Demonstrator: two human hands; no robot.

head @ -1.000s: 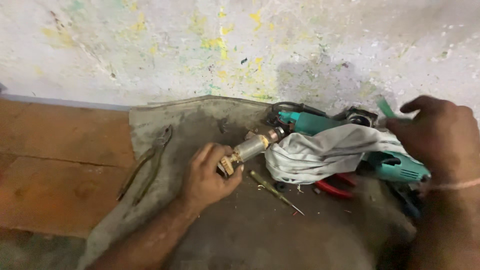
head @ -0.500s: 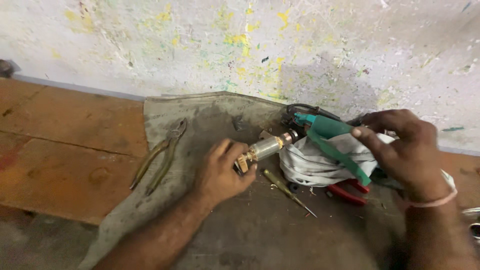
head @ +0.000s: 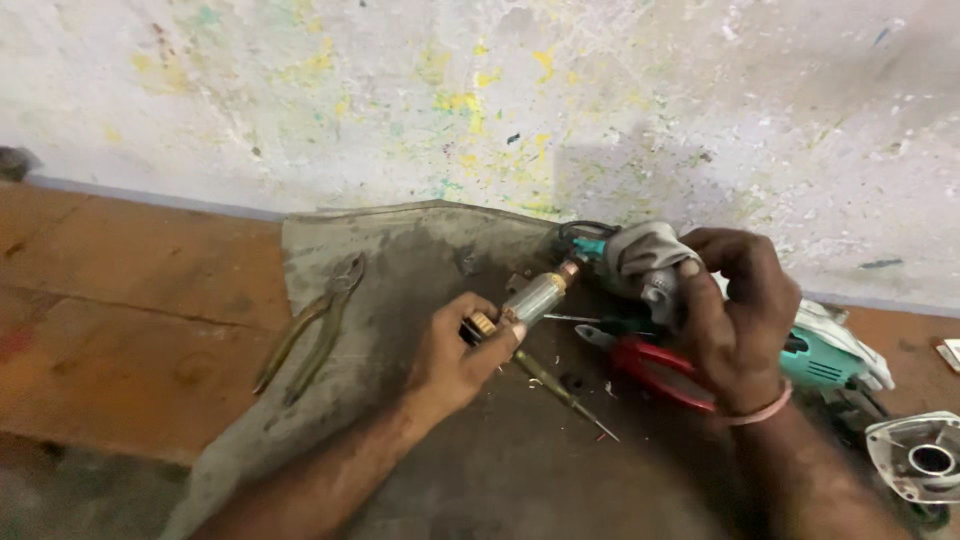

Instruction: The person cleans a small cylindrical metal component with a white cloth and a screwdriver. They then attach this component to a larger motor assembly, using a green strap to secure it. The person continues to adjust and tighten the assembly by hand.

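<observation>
On a grey cloth mat (head: 420, 300) spread over a brown floor, we see a power tool taken apart. The motor's armature (head: 530, 298) is already out of the teal tool body (head: 825, 358); reassembly is not done, and a loose round metal cover (head: 925, 458) lies to the far right of our right hand.

Our left hand (head: 455, 355) is curled closed around the geared end of the armature, fingertips pinching it, the shaft pointing up and away toward the right hand. Our right hand (head: 735, 320) is closed around a grey rag (head: 640, 250) bunched over a metal part, possibly the gear head, though the cloth hides most of it.

Just below the left hand's fingers lies a thin screwdriver (head: 565, 392). Between the two hands sit red-handled pliers (head: 650, 365). Well to the left of the left hand rest bare metal pliers (head: 310, 325).
</observation>
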